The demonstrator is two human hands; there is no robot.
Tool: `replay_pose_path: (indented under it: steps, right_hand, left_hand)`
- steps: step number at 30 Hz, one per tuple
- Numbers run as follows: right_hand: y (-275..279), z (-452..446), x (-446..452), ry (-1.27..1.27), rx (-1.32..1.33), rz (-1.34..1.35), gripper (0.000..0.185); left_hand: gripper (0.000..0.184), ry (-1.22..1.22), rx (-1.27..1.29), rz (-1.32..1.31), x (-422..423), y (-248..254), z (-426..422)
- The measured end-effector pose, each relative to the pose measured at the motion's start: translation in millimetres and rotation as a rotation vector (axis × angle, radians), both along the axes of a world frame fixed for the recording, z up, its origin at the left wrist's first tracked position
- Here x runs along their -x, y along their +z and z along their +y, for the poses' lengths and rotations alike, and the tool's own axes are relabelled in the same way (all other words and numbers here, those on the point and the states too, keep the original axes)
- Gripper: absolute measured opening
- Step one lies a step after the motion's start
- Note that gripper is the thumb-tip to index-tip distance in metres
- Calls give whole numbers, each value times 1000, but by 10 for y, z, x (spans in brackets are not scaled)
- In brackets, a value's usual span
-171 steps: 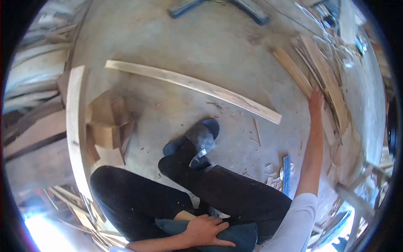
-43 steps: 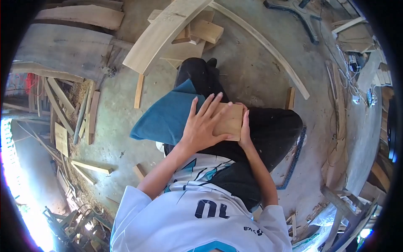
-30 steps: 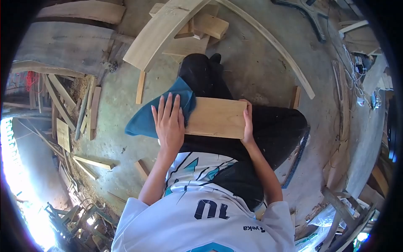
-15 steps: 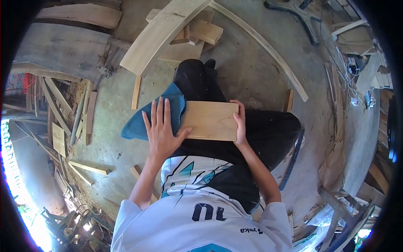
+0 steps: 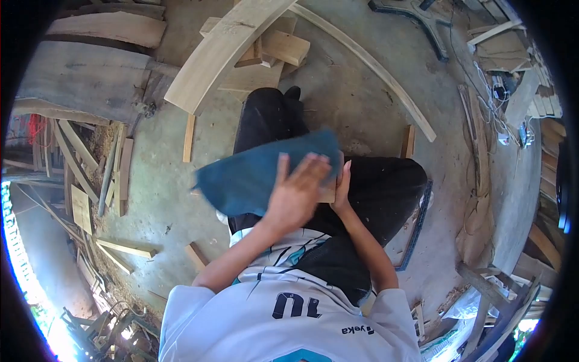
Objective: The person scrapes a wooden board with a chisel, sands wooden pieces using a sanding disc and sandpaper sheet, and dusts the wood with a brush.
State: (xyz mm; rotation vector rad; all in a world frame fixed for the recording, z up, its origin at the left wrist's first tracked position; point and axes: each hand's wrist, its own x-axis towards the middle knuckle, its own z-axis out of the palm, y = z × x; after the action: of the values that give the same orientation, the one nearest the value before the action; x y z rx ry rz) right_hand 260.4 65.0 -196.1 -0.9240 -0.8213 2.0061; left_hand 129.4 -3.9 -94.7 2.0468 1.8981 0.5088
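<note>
Head view: a blue cloth (image 5: pixel 241 172) lies across the lap, just about at the centre of the clock face, covering most of a wooden board (image 5: pixel 327 195) whose bare corner shows at the cloth's lower right. The left hand (image 5: pixel 300 192) rests palm down on the cloth, its fingers stretched out and slightly parted (they are blurred, so I cannot tell whether they pinch any of the fabric). The right hand (image 5: pixel 342 186) is at the board's 3 o'clock end, closed about that edge, with some of its fingers hidden.

Dark trousers (image 5: pixel 386 181) lie beneath the work. A broad curved plank (image 5: pixel 220 57) is at 11 o'clock, with stacked wood pieces (image 5: pixel 286 47) partly behind it toward 12. A long thin strip (image 5: pixel 374 67) runs at 1 o'clock, near a black metal base (image 5: pixel 437 36). White cables (image 5: pixel 484 90) tangle at 2, and pale sticks (image 5: pixel 129 248) lie at 8.
</note>
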Motion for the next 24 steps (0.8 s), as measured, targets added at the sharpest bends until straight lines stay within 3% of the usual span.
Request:
replay_pose_path:
  steps: [1, 3, 4, 5, 7, 9, 12, 14, 16, 20, 22, 24]
  right_hand:
    - [-644, -51, -181, 39, -15, 40, 67]
    - [-327, -128, -317, 12, -340, -183, 72]
    - [-195, -7, -324, 86, 67, 148, 75]
    - [-96, 7, -226, -19, 122, 50, 76]
    - [-68, -10, -58, -91, 219, -29, 80]
    - [-118, 92, 2, 39, -48, 48, 83]
    - [-154, 140, 8, 60, -86, 60, 82]
    - [-96, 144, 28, 67, -95, 83, 81]
    - [-1, 185, 44, 117, -39, 357, 81]
    - [113, 166, 66, -24, 213, 475, 86]
    - [287, 136, 81, 78, 204, 351, 97]
    - [244, 139, 36, 108, 372, 609, 108]
  left_hand:
    - [47, -131, 17, -13, -123, 21, 39]
    - [49, -148, -1, -46, -159, -40, 42]
    - [51, -164, -15, -76, -170, -43, 56]
    - [54, -156, 11, 21, -113, -23, 12]
    - [57, 4, 62, 71, 94, 121, -93]
    - [55, 174, 87, 188, 386, 159, -172]
    - [51, 423, 93, 337, 812, 112, -270]
    - [48, 465, 112, 300, 926, 85, -359]
    - [47, 338, 141, 300, 883, 93, -449]
    - [51, 47, 176, 220, 358, 253, -329]
    - [51, -116, 121, 115, 100, 223, -181]
    - [51, -202, 24, 19, -109, 172, -12]
